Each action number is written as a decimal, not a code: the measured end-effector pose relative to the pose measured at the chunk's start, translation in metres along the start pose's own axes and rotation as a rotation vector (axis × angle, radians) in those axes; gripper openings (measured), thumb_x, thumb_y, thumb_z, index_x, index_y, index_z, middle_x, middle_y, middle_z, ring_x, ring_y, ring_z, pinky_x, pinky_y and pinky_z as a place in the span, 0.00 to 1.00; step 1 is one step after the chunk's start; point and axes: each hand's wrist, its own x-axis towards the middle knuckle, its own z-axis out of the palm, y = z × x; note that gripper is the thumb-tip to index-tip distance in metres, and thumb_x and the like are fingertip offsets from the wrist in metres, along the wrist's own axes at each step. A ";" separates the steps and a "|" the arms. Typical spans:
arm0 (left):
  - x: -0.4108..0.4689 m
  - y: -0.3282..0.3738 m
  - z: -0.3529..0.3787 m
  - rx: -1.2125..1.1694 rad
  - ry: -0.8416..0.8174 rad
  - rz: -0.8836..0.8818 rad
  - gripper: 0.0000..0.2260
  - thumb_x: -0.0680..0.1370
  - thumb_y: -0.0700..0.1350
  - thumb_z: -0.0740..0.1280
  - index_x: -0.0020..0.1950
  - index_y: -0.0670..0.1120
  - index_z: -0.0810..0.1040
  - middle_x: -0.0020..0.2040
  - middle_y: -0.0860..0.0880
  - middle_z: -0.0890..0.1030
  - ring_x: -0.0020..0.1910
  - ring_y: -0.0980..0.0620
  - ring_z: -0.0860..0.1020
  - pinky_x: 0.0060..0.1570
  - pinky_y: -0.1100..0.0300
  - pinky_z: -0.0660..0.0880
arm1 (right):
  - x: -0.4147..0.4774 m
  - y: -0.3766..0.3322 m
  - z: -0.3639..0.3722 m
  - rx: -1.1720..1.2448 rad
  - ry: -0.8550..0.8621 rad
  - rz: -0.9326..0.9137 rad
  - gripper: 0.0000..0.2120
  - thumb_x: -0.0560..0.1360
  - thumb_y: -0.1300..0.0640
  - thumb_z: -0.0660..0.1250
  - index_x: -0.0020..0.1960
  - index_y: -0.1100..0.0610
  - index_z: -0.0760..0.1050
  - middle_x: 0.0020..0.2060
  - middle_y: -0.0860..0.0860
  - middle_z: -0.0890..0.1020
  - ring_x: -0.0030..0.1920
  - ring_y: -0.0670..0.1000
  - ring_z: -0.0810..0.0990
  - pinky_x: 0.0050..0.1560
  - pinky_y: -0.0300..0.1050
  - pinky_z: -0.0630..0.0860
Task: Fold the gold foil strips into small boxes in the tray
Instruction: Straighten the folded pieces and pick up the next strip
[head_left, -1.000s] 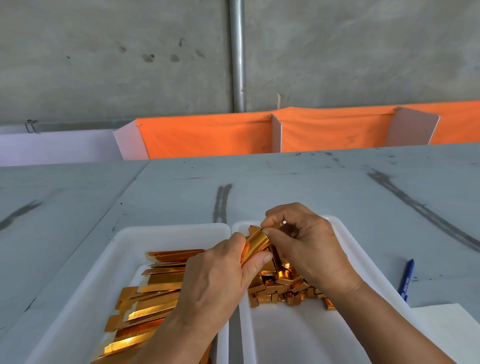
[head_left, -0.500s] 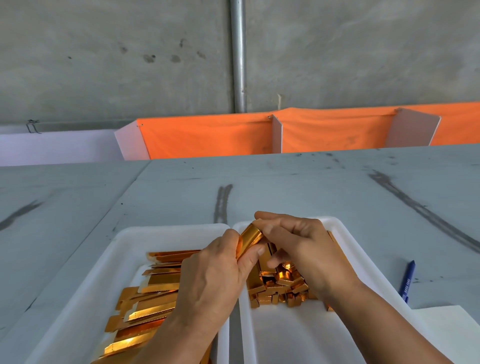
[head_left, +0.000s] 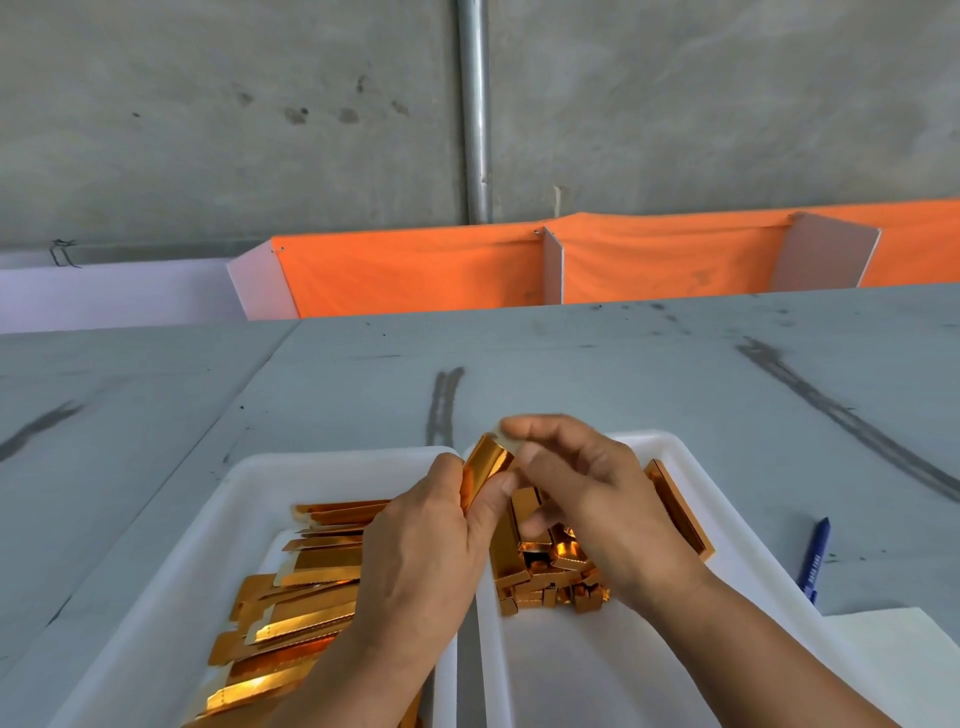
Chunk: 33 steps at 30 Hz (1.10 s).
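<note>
A gold foil strip (head_left: 485, 465), partly folded, is held above the gap between two white trays. My left hand (head_left: 421, 551) grips its lower end between thumb and fingers. My right hand (head_left: 587, 499) pinches its upper end with blurred fingertips. The left tray (head_left: 249, 499) holds a pile of flat gold strips (head_left: 301, 597). The right tray (head_left: 691, 467) holds a heap of small folded gold boxes (head_left: 550, 577), partly hidden by my right hand.
A blue pen (head_left: 814, 558) lies on the grey table right of the trays. A white sheet (head_left: 898, 654) sits at the near right corner. Orange fabric dividers (head_left: 415, 273) stand along the table's far edge before a concrete wall.
My right hand's fingers have slid up from around the strip to its upper end, and the strip has risen slightly. My left hand keeps its grip.
</note>
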 end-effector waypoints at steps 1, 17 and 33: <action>0.000 0.000 0.000 -0.006 0.001 0.003 0.21 0.74 0.69 0.48 0.41 0.53 0.65 0.25 0.55 0.65 0.21 0.57 0.67 0.23 0.70 0.57 | 0.001 -0.001 -0.002 0.036 0.045 0.006 0.10 0.82 0.53 0.62 0.58 0.43 0.80 0.42 0.50 0.86 0.33 0.53 0.83 0.41 0.40 0.81; -0.001 0.007 -0.006 0.081 -0.038 0.073 0.18 0.76 0.68 0.51 0.40 0.54 0.62 0.25 0.59 0.59 0.20 0.61 0.61 0.25 0.73 0.52 | 0.007 0.001 -0.006 0.256 -0.021 0.135 0.09 0.79 0.56 0.67 0.44 0.58 0.83 0.36 0.57 0.83 0.28 0.50 0.76 0.30 0.38 0.76; -0.002 0.010 -0.008 0.036 -0.019 0.116 0.17 0.76 0.65 0.57 0.39 0.54 0.61 0.26 0.59 0.57 0.20 0.62 0.59 0.25 0.73 0.53 | 0.009 -0.001 -0.009 0.305 -0.042 0.151 0.09 0.76 0.64 0.69 0.38 0.57 0.82 0.33 0.59 0.82 0.26 0.51 0.75 0.27 0.39 0.75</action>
